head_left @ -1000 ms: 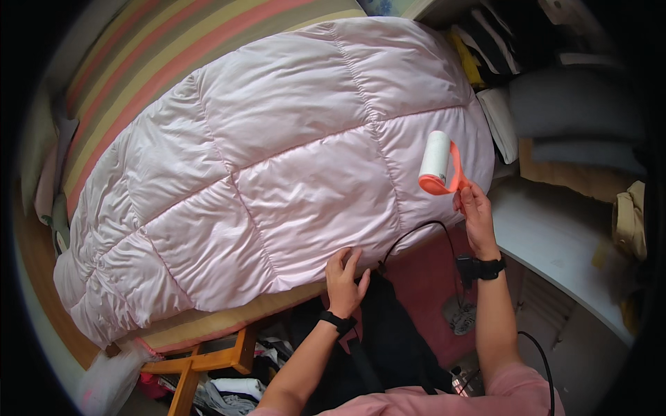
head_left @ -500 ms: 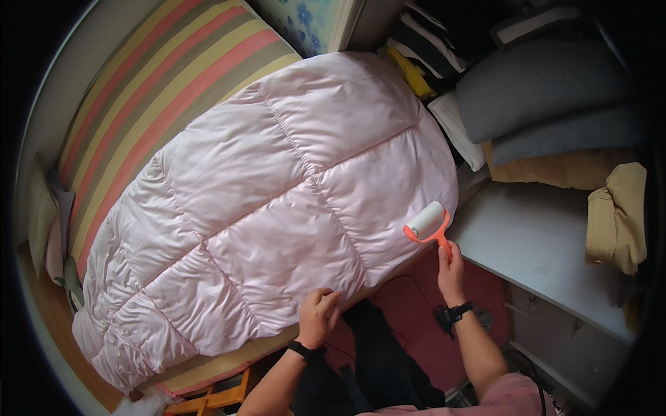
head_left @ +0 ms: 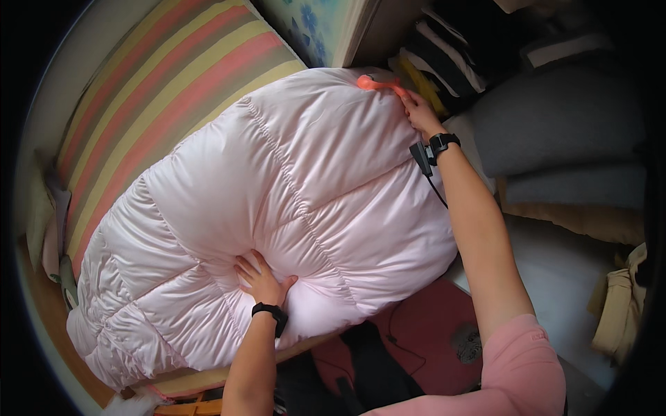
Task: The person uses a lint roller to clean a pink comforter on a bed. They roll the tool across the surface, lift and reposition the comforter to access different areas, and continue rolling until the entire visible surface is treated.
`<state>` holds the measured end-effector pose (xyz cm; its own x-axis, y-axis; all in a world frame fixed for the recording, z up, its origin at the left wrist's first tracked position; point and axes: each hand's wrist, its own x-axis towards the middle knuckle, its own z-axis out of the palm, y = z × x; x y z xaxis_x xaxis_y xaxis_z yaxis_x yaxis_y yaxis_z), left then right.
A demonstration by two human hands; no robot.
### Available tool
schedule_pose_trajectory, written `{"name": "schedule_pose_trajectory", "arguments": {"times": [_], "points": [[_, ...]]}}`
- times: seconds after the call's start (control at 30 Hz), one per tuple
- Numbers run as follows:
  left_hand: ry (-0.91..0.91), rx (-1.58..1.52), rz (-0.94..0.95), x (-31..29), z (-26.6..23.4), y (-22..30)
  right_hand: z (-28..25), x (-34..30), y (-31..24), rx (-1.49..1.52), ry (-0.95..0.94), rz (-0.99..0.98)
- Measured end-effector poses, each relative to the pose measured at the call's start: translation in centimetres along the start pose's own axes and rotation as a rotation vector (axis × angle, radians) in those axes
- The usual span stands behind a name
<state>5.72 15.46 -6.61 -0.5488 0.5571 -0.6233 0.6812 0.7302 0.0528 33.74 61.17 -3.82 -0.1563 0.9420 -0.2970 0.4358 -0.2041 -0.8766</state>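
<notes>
A puffy pale-pink quilt (head_left: 208, 187) with stitched squares covers much of the bed. My left hand (head_left: 263, 281) presses down into its middle, fingers spread, sinking a deep dent with folds running outward. Stretched to the quilt's far right end, my right hand (head_left: 419, 112) grips the orange handle of a lint roller (head_left: 380, 84). The roller's head is at the quilt's far edge, and its white sheet is mostly hidden from view. Black bands are on both wrists, and a small black device with a cable hangs at the right one.
A striped mattress cover (head_left: 173, 83) shows beyond the quilt. Grey folded bedding (head_left: 562, 125) and dark stacked clothes (head_left: 444, 55) are at the right, above a pale surface (head_left: 548, 277). Tan folded cloth (head_left: 619, 305) lies at its edge. Red flooring (head_left: 437, 326) shows below.
My right hand has carried the lint roller from the quilt's near right side to its far end. My left hand has moved forward and left from the near edge and now presses into the quilt.
</notes>
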Motion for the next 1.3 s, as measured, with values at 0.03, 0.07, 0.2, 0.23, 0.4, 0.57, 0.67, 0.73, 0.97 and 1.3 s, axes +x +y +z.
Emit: {"name": "schedule_pose_trajectory", "arguments": {"times": [0.03, 0.07, 0.2, 0.23, 0.4, 0.57, 0.67, 0.73, 0.97, 1.3], "points": [[0.001, -0.018, 0.005, 0.4, 0.3, 0.2, -0.6, -1.1, 1.3, -0.029, -0.024, 0.112], [0.003, 0.013, -0.001, 0.7, 0.7, 0.3, -1.9, -4.0, 3.0, 0.003, 0.005, 0.136], [-0.002, 0.044, 0.009, 1.4, 1.6, -0.2, -7.5, -19.6, 7.0, 0.023, 0.111, 0.295], [0.001, 0.051, 0.007, 1.5, 1.9, -0.3, -8.5, -23.8, 7.3, -0.003, 0.130, 0.320], [0.010, 0.064, 0.007, 1.8, 1.9, -0.3, -8.6, -39.0, 5.9, -0.431, 0.319, 0.370], [-0.047, 0.110, -0.032, 1.5, 0.6, 0.7, -5.4, -31.0, 1.1, -0.071, 0.419, 0.202], [-0.208, 0.147, 0.066, 1.4, -3.4, 1.1, -0.7, -17.5, -1.6, 0.098, 0.211, -0.012], [-0.317, 0.222, 0.241, 3.2, -8.8, 1.5, 2.9, -10.0, -3.0, 0.211, 0.125, -0.040], [0.479, -0.340, 0.982, 16.5, -24.3, 20.3, 5.6, -12.1, -1.2, -0.048, 0.235, -0.205], [0.390, -0.403, 0.625, 24.9, -22.7, 29.2, -3.9, -46.0, 4.9, -0.351, 0.270, 0.324]]}}
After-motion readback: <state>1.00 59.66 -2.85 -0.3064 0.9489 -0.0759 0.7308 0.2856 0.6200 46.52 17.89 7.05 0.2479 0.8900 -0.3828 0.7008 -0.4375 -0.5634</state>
